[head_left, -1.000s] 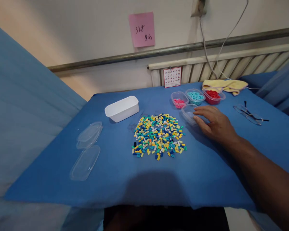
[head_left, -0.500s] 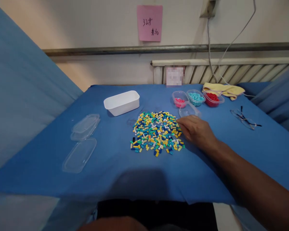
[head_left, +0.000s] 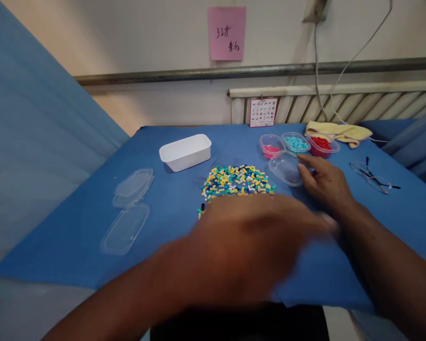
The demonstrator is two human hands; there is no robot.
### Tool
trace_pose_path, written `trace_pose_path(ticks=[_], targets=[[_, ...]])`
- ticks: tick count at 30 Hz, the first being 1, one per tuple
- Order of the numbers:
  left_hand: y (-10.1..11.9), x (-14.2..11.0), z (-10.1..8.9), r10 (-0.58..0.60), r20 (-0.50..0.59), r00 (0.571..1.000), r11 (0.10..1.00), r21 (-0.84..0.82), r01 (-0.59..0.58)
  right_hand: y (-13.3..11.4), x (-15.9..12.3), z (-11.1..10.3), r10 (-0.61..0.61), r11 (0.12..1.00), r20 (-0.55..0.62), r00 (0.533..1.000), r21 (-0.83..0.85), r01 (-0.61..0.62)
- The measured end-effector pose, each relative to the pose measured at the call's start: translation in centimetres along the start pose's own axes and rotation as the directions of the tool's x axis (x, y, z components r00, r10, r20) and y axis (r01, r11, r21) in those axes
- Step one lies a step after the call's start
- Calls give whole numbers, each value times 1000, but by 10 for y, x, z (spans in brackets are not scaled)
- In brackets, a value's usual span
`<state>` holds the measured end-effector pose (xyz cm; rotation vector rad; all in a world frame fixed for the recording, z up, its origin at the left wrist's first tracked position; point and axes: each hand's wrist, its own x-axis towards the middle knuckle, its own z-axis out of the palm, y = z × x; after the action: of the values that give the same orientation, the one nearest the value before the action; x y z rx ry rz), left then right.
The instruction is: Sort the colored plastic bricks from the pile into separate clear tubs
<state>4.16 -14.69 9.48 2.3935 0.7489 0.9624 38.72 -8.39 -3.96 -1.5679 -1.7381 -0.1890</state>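
My right hand (head_left: 324,182) is at the right side of an empty clear plastic tub (head_left: 284,169), thumb and forefinger closed on its rim. My left hand (head_left: 248,241) is smeared by motion and hangs over the near part of a pile of small coloured plastic bricks (head_left: 230,180), hiding much of it. Its fingers point right and cannot be made out. Yellow, white, green and blue pieces show in the pile. Behind the clear tub stand tubs of pink bricks (head_left: 270,150), light blue bricks (head_left: 296,143) and red bricks (head_left: 321,145).
A white rectangular bin (head_left: 186,154) stands behind the pile on the left. Several clear lids (head_left: 126,229) lie at the left on the blue cloth (head_left: 74,222). Folded glasses (head_left: 371,176) and a yellow cloth (head_left: 337,131) lie at the right. A radiator (head_left: 298,106) runs behind.
My left hand has come up from the bottom edge and swung over the pile. My right hand has moved from the pile's right edge to the clear tub, which has shifted slightly nearer.
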Motion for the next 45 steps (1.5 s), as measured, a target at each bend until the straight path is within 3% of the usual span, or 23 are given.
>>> trace_pose_path(ticks=[2,3,5,7,10,12,15,17,20,26,45], targets=[[-40,23,-6,23,-54,998,1000,14,-22,4,-1,2,63,998,-10,998,6,-63],[-66,30,-7,-44,-140,989,998,28,48,6,-1,3,106,994,1,994,20,-106],[-118,33,-3,-217,-292,931,975,-9,224,9,-1,6,213,974,36,976,67,-215],[-160,26,2,-347,-370,862,936,-75,344,11,0,8,319,938,72,945,118,-326],[-193,13,6,-378,-433,818,914,-34,405,8,3,3,384,914,70,921,110,-390],[-198,9,5,-393,-459,797,905,-39,424,-4,4,-6,290,957,-15,957,35,-289],[-198,13,2,-449,-470,759,884,-113,453,-37,3,-18,12,999,-117,993,-36,-16],[-199,17,2,-469,-458,755,878,-150,454,-63,-2,-18,-134,991,-54,990,2,134],[-204,20,3,-474,-445,760,878,-176,445,-90,-11,-4,-289,957,200,936,52,284],[-211,17,6,-500,-417,759,866,-215,452,-85,-20,26,-220,961,404,888,-67,269],[-211,18,10,-534,-370,760,844,-273,461,-83,-9,24,-222,965,431,875,-35,262]])
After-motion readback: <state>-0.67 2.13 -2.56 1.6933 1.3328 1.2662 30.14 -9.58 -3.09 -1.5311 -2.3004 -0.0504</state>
